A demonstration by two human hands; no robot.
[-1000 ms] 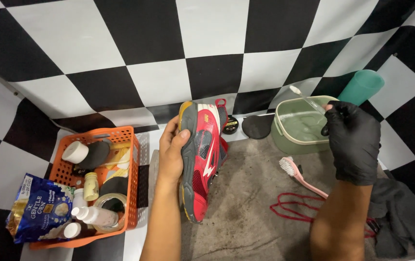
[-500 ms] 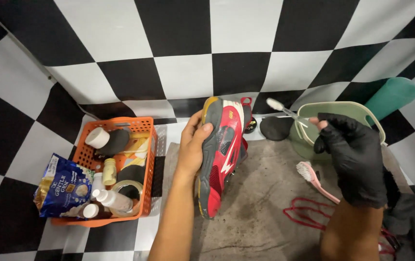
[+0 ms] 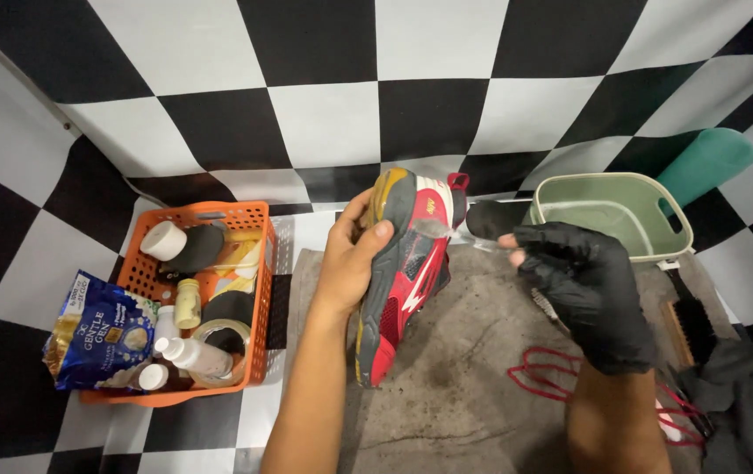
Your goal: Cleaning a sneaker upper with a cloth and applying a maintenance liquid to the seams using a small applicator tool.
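Observation:
My bare left hand [image 3: 350,263] grips a red, black and grey sneaker [image 3: 403,281] by its sole edge and holds it on its side, heel end up, over a grey mat [image 3: 473,395]. My right hand [image 3: 587,294], in a black glove, pinches a small brush with a thin clear handle [image 3: 447,233]. The brush head rests against the sneaker's upper near the heel.
A pale green basin [image 3: 561,189] stands behind my right hand, with a teal roll [image 3: 706,162] beyond it. An orange basket [image 3: 249,215] of bottles, tape and sponges sits at the left beside a blue bag [image 3: 100,329]. Red laces [image 3: 552,377], a wooden brush [image 3: 688,325] and dark cloth [image 3: 745,404] lie at the right.
My right hand has come from over the green basin across to the sneaker, bringing the small brush onto its upper. My left hand still holds the sneaker.

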